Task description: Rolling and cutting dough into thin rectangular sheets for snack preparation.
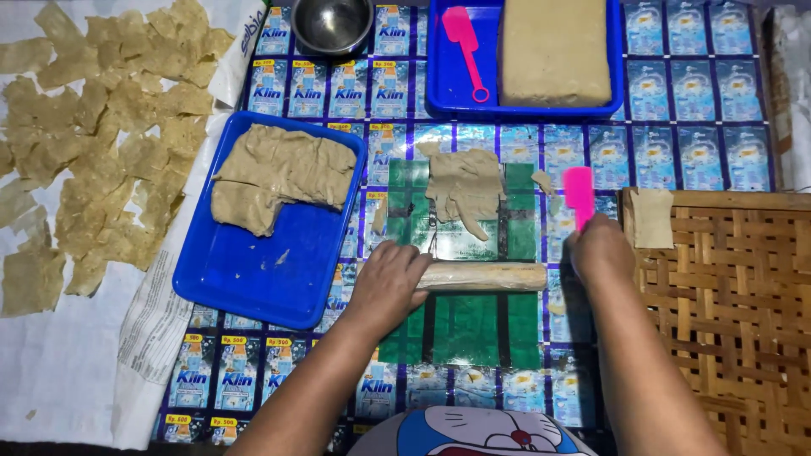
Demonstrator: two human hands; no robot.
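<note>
My left hand [390, 280] rests on the left end of a wooden rolling pin [486, 276] that lies across a green plastic sheet [469, 325]. Beyond the pin, a ragged patch of beige dough [463, 184] lies spread on the sheet. My right hand [601, 249] grips a pink plastic scraper [579, 192] upright, just right of the pin's other end. A few small dough scraps [542, 181] lie beside the scraper.
A blue tray [245, 274] on the left holds a slab of dough [279, 173]. A second blue tray [443, 80] at the back holds a dough block [553, 49] and a pink scraper [465, 46]. Steel bowl [332, 24] behind. Thin dough squares [101, 127] cover the left. Woven bamboo tray [735, 312] on the right carries one square [652, 217].
</note>
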